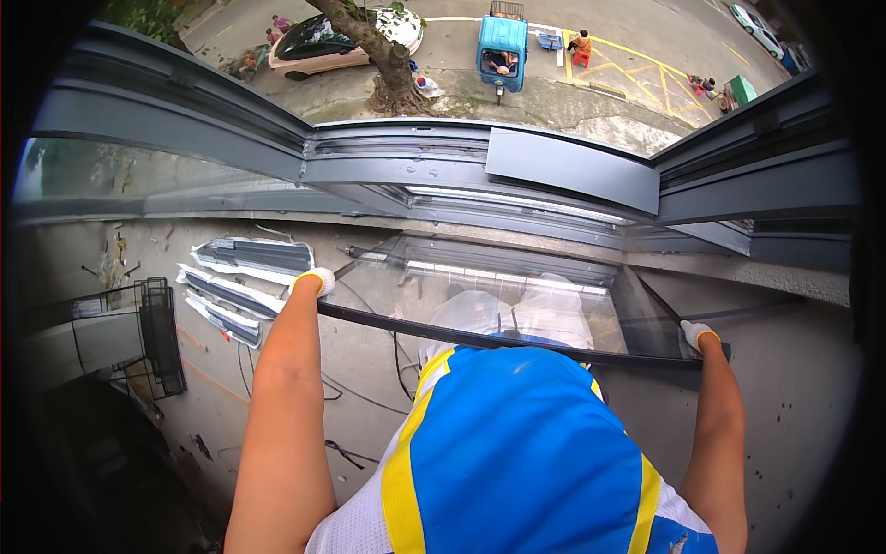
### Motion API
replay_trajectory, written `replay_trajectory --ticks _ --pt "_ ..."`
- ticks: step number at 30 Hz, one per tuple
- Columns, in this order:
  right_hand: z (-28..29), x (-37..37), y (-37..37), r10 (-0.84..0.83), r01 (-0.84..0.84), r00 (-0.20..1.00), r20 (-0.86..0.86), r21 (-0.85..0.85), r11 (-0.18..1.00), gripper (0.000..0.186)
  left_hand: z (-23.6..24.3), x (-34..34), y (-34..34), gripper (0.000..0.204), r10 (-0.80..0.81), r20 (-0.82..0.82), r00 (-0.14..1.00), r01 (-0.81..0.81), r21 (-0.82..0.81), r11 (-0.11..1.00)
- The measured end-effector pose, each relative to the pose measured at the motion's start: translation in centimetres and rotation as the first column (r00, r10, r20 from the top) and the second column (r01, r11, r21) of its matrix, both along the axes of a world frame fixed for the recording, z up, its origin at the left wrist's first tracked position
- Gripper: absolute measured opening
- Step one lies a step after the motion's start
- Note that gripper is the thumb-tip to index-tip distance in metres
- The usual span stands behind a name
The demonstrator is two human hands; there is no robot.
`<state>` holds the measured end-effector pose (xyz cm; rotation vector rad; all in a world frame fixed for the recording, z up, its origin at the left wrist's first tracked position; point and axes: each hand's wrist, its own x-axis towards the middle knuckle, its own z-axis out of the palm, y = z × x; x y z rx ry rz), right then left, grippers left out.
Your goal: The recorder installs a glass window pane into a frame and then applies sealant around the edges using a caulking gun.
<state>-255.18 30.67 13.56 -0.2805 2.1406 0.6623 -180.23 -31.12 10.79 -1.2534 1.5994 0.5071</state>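
Observation:
I hold a dark-framed window sash (471,340) with a clear glass pane in front of my body, its near rail close to my waist. My left hand (318,280), in a white work glove, is closed on the frame at the left end. At the right end my gloved right hand (699,334) grips the frame's side. Through the glass my white trousers and part of the floor show. Beyond the sash stands the grey metal window frame (397,171), with a loose flat grey strip (572,171) lying across its sill.
Grey metal profiles (258,252) in white wrapping lie on the floor to the left, near loose dark cables (369,392). A black wire rack (161,337) stands farther left. Outside and below are a tree trunk (383,55), a car (318,46), a blue three-wheeler (501,51) and several people.

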Motion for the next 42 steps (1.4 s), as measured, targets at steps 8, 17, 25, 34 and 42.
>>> replay_trajectory --ticks 8,17,25,34,42 --pt "0.0 -0.1 -0.8 0.061 -0.062 0.998 -0.028 -0.009 0.998 0.078 1.9 -2.2 -0.6 0.048 -0.393 -0.002 0.92 0.387 0.172 0.906" --pt "0.9 0.4 -2.5 -0.016 0.015 1.0 -0.017 -0.062 0.998 0.083 2.0 -2.9 -1.6 0.052 0.015 0.013 1.0 -0.015 0.004 1.0" --pt "2.0 -0.4 -4.2 -0.076 0.076 0.997 0.0 -0.034 0.997 0.081 0.2 -2.2 -1.4 0.039 -0.213 -0.025 0.977 0.212 -0.038 0.976" --pt "1.0 -1.2 -3.4 -0.057 0.056 0.998 -0.027 -0.04 0.998 0.083 -1.3 -2.8 -3.1 0.045 -0.27 -0.005 0.963 0.27 0.046 0.962" --pt "0.4 -1.6 -4.0 -0.053 0.051 0.998 -0.047 -0.046 0.998 0.085 -4.9 -1.1 -5.2 0.04 -0.12 -0.094 0.988 0.105 -0.149 0.983"
